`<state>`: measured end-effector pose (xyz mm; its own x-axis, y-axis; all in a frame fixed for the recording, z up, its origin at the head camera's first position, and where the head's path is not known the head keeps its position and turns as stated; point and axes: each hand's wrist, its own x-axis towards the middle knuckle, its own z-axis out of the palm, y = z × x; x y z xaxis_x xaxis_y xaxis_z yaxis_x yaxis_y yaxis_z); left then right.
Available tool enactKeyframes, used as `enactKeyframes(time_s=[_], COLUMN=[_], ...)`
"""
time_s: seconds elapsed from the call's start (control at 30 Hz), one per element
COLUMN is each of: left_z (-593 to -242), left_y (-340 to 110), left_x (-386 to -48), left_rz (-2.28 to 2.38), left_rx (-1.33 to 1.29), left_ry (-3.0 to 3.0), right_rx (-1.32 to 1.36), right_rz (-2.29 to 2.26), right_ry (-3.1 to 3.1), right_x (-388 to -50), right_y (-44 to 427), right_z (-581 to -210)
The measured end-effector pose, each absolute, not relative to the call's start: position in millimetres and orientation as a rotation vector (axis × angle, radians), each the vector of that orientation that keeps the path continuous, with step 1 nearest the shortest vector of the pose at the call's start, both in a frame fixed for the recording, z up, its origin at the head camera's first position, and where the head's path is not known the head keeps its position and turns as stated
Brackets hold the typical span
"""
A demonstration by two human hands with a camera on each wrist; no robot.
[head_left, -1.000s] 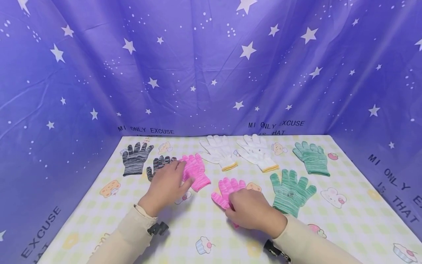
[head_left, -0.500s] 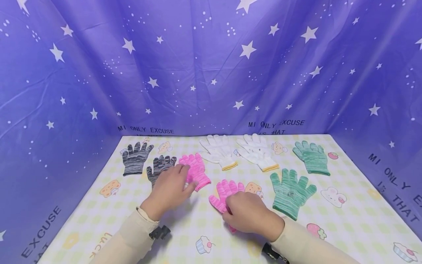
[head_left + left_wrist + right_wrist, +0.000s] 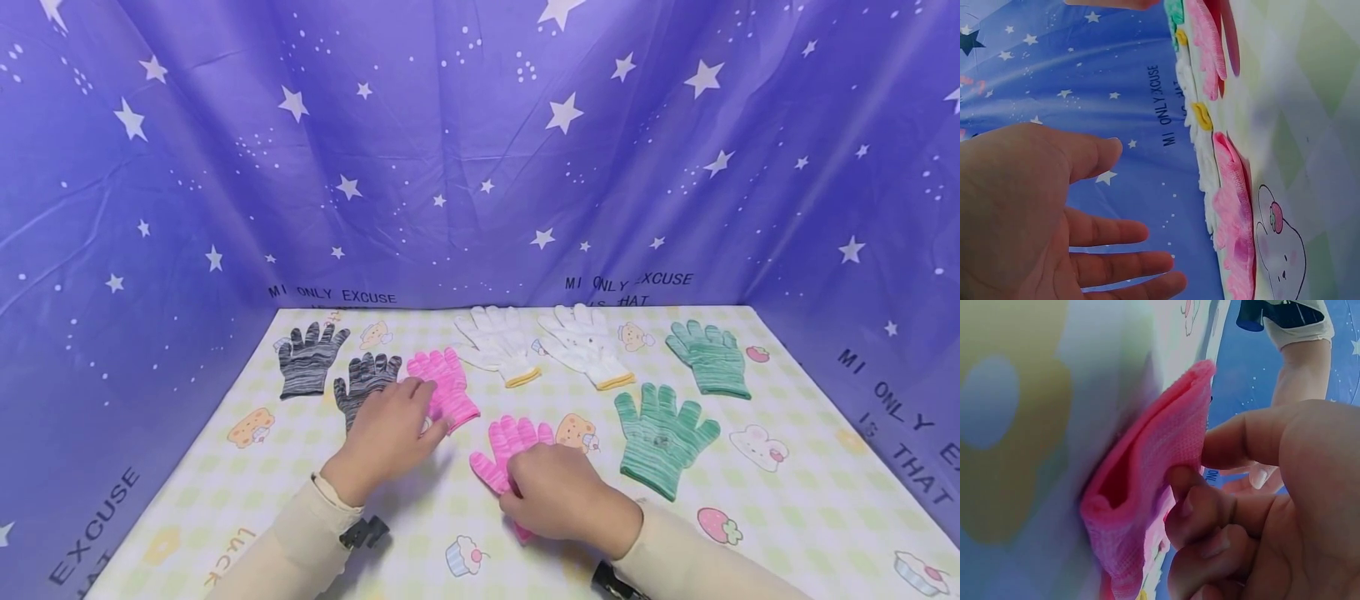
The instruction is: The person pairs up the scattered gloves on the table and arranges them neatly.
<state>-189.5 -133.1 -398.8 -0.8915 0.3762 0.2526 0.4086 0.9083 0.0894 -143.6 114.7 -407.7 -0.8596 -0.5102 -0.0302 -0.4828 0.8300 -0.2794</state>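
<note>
My right hand (image 3: 562, 492) pinches a pink knit glove (image 3: 510, 446) near its cuff, front of the table's middle. In the right wrist view, the cuff (image 3: 1129, 481) gapes and is lifted against curled fingers. To the left, my left hand (image 3: 386, 437) hovers with loosely bent fingers, partly hiding a black-and-grey knit glove (image 3: 367, 375). Close by lies the other pink glove (image 3: 446, 387). The left wrist view shows that hand (image 3: 1029, 212) above the table with nothing in its grasp; its fingers are spread.
Another black-and-grey glove (image 3: 311, 362) lies at the back left. Two white gloves, one left (image 3: 495, 342) and one right (image 3: 588, 346), have yellow cuffs. Green gloves, one farther (image 3: 708, 358) and one nearer (image 3: 663, 442), lie right. A starry purple curtain (image 3: 480, 167) surrounds the checked tablecloth (image 3: 300, 475).
My right hand has drawn the pink glove slightly left and toward me. My left hand has shifted a little toward the front and right. The other gloves stay in place.
</note>
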Motion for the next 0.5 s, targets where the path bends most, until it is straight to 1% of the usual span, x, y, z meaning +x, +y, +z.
enactKeyframes(time_s=[0.17, 0.5], left_z=[-397.9, -399.8], left_y=[-133.5, -136.6], left_x=[-189.0, -190.9], left_rz=[-0.203, -0.219], left_rx=[-0.595, -0.577], left_ry=[-2.846, -2.844], right_rx=[-0.760, -0.795], right_rz=[-0.403, -0.419], right_ry=[2.880, 2.848], right_x=[-140.8, -134.9], right_y=[112.0, 108.1], right_z=[-407.7, -409.0])
